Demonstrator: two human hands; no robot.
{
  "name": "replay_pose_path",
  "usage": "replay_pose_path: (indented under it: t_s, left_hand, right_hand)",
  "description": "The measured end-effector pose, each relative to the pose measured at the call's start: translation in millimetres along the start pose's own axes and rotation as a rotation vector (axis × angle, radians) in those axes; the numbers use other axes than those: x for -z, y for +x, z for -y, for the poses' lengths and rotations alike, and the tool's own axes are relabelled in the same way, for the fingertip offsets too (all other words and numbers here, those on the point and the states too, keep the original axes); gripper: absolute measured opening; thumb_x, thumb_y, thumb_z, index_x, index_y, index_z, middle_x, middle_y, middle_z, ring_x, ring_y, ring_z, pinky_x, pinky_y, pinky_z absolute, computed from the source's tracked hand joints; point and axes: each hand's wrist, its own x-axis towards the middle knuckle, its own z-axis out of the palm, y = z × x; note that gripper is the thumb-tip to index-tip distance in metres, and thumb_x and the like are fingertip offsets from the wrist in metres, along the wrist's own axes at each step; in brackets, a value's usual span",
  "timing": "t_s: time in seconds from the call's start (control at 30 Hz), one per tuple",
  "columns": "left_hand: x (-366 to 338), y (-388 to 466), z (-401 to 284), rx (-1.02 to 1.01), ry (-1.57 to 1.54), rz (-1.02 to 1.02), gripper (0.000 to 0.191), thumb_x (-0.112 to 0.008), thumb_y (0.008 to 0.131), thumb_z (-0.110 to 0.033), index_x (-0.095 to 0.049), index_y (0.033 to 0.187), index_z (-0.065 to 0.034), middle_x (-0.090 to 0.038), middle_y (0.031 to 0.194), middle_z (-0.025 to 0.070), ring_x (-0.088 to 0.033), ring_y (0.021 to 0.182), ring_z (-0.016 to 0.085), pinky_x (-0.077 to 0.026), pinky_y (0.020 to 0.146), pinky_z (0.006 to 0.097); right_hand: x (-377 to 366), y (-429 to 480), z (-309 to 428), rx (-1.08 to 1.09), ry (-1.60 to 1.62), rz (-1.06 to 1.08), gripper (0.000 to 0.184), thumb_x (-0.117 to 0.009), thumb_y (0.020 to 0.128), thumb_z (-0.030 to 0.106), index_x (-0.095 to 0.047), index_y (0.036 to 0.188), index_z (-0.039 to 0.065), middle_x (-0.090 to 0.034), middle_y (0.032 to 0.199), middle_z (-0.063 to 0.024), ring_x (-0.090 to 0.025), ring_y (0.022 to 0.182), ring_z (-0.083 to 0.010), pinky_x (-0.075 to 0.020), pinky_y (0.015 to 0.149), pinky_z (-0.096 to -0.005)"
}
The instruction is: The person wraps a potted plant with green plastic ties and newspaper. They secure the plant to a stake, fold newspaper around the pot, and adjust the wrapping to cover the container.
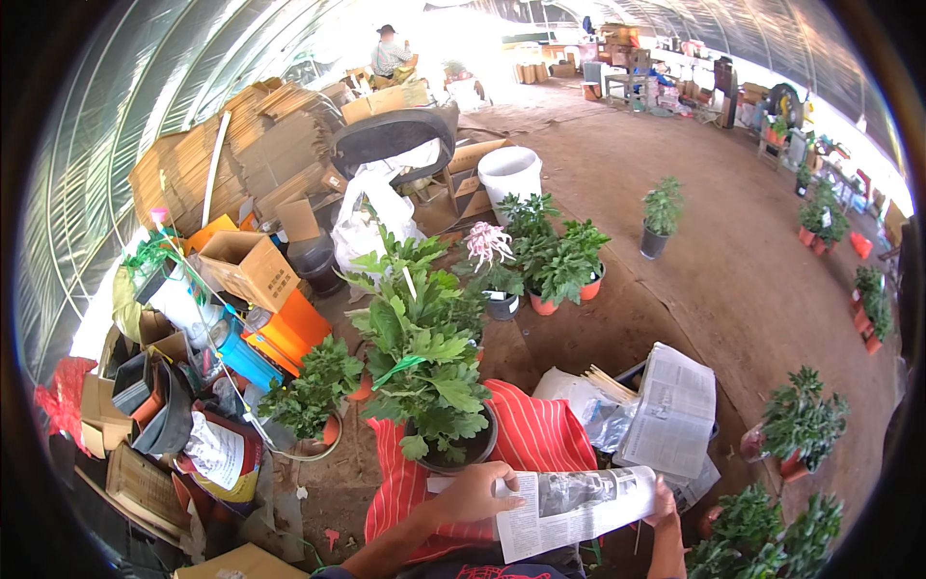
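A folded sheet of newspaper is stretched between both hands, low in the head view. My left hand grips its left part, with the thumb and fingers on the paper. Around its right end my right hand is closed. Just beyond the paper, a tall leafy chrysanthemum stands in a dark pot on a red striped cloth. A green tie is around its stems. More newspaper sheets lie to the right, on a dark container beside thin wooden sticks.
Potted plants stand at right, others ahead near a white bucket. Flattened cardboard, an orange container and stacked pots crowd the left. A person sits far back. The brown floor extends ahead.
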Motion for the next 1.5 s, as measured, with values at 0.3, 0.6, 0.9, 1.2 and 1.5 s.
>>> replay_pose_path:
  t_s: [0.3, 0.6, 0.9, 1.2, 1.5]
  left_hand:
    - [-36.9, -1.9, 16.3, 0.029, -0.217, -0.372, 0.061, -0.086, 0.089, -0.013, -0.057, 0.141, 0.0007, -0.072, 0.121, 0.0136, -0.069, 0.113, 0.020, -0.054, 0.099, 0.0339]
    - [-59.1, -13.9, 31.1, 0.168, -0.263, -0.347, 0.038, -0.084, 0.090, -0.009, -0.071, 0.124, 0.0035, -0.079, 0.111, 0.0101, -0.071, 0.099, 0.013, -0.057, 0.092, 0.0316]
    - [-37.8, -12.5, 43.1, 0.069, -0.401, -0.255, 0.034, -0.080, 0.092, -0.006, -0.073, 0.124, 0.0039, -0.078, 0.111, 0.0061, -0.070, 0.099, 0.012, -0.057, 0.091, 0.0314]
    - [-34.4, -17.1, 54.6, 0.149, -0.518, -0.123, 0.037, -0.076, 0.095, -0.006, -0.069, 0.130, 0.0047, -0.077, 0.116, 0.0069, -0.069, 0.102, 0.012, -0.056, 0.093, 0.0324]
    - [-25.9, -17.1, 46.3, 0.142, -0.664, -0.022, 0.034, -0.075, 0.098, -0.007, -0.069, 0.131, 0.0012, -0.076, 0.120, 0.0049, -0.069, 0.107, 0.012, -0.054, 0.098, 0.0320]
  right_hand:
    - [0.9, -6.9, -5.4, -0.051, -0.015, 0.096, 0.046, -0.081, 0.089, 0.009, -0.067, 0.131, -0.005, -0.076, 0.123, -0.0165, -0.075, 0.112, -0.0339, -0.0580, 0.103, -0.0550]
    - [-13.8, -26.7, -2.2, -0.095, -0.197, 0.050, 0.046, -0.088, 0.082, 0.006, -0.073, 0.124, -0.003, -0.079, 0.113, -0.0150, -0.078, 0.099, -0.0302, -0.0619, 0.093, -0.0499]
    - [-17.2, -32.7, 24.6, -0.034, -0.205, 0.076, 0.041, -0.083, 0.078, 0.003, -0.076, 0.118, -0.004, -0.080, 0.105, -0.0150, -0.078, 0.094, -0.0299, -0.0615, 0.091, -0.0453]
    - [-24.0, -36.7, 23.0, 0.006, 0.003, 0.200, 0.047, -0.079, 0.083, -0.002, -0.070, 0.129, -0.004, -0.074, 0.128, -0.0195, -0.071, 0.120, -0.0360, -0.0550, 0.106, -0.0520]
    - [-8.2, -19.4, -3.2, -0.182, -0.008, 0.234, 0.074, -0.087, 0.076, 0.000, -0.061, 0.145, 0.002, -0.072, 0.135, -0.0201, -0.071, 0.122, -0.0381, -0.0530, 0.108, -0.0557]
